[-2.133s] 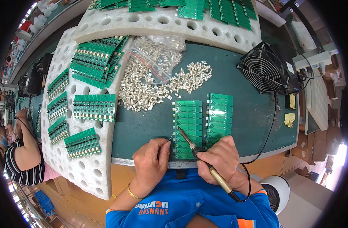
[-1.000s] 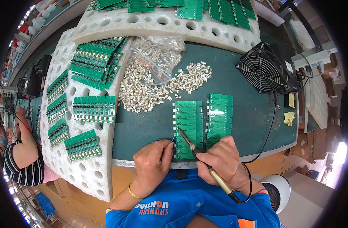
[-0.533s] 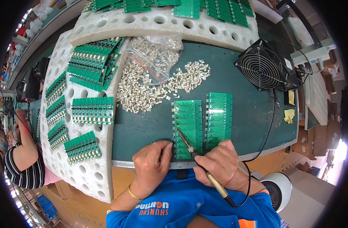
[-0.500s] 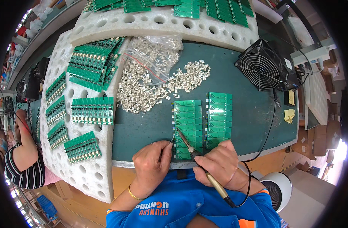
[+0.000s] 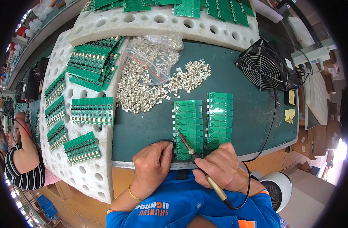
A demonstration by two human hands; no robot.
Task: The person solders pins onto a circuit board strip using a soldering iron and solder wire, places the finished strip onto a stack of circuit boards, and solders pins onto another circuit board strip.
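My right hand [image 5: 219, 167] is wrapped round a soldering iron [image 5: 196, 156], whose tip points up and left onto the left edge of a green circuit board panel [image 5: 188, 121]. Beside that edge, my left hand [image 5: 152, 161] pinches a thin solder wire [image 5: 173, 139] that reaches toward the iron's tip. Small white connectors with metal pins line the panel's left edge. A second green board panel [image 5: 219, 121] lies just to the right, parallel to the first. Whether the tip touches a pin is too small to tell.
Loose white connectors [image 5: 138, 95] spill from a clear plastic bag [image 5: 159, 57] behind the panels. White foam blocks [image 5: 79, 171] at the left and back carry several green boards [image 5: 92, 111]. A black fan [image 5: 261, 68] stands back right. Another person's arm [image 5: 28, 146] shows far left.
The soldering iron's tip has shifted very slightly toward me along the panel's left edge. My left hand and the panels look the same.
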